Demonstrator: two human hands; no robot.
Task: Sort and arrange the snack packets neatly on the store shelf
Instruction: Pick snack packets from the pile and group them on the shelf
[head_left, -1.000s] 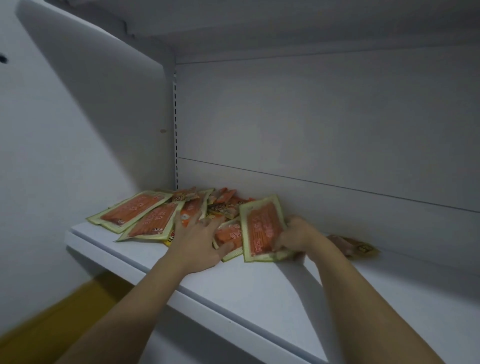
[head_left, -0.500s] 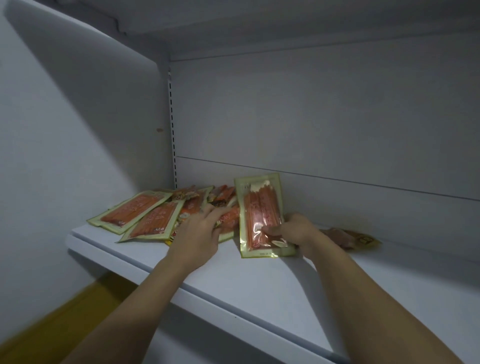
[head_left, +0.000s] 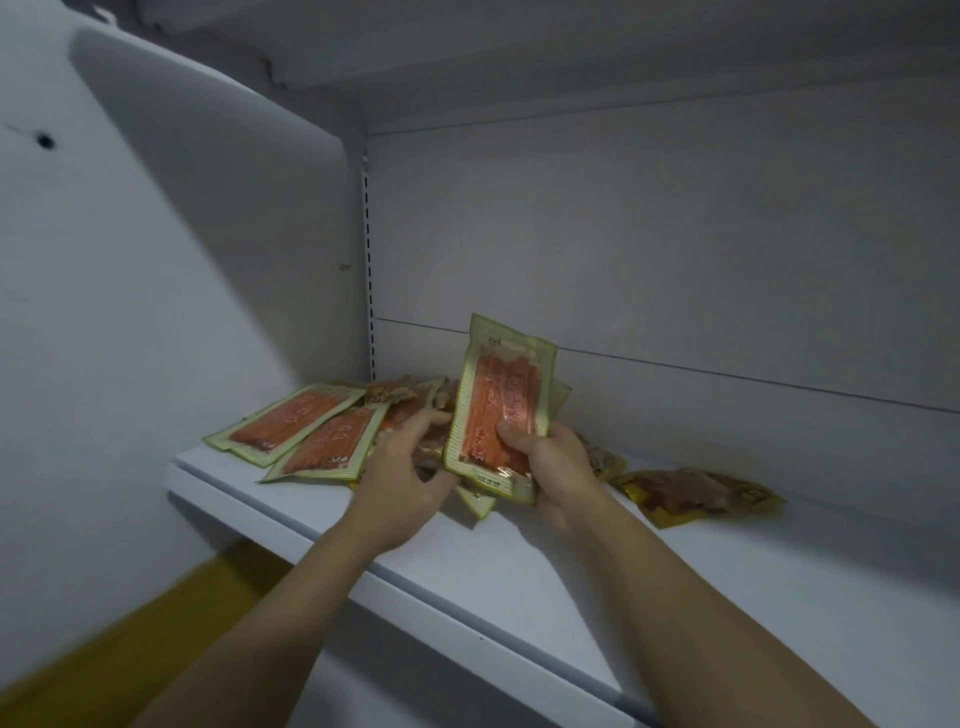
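Right hand (head_left: 550, 467) had lifted the orange packet (head_left: 493, 410) clear of the shelf (head_left: 519, 571), where its lower edge stood a moment earlier. The thumb pinched its front and the fingers were curled behind. The packet was upright, near the back panel (head_left: 675, 260), and the edge of at least one more packet showed behind it. Left hand (head_left: 400, 478), flat on the mixed pile (head_left: 415, 400) a second before, now had its fingers curved onto that pile. Whether they gripped anything could not be told. Two matching orange packets (head_left: 311, 431) lay flat at the far left, overlapping. A yellow packet (head_left: 696, 493) lay apart on the right. Judging by this, like packets were being gathered into one hand and the sorting was at an early stage, with most of the pile unsorted.
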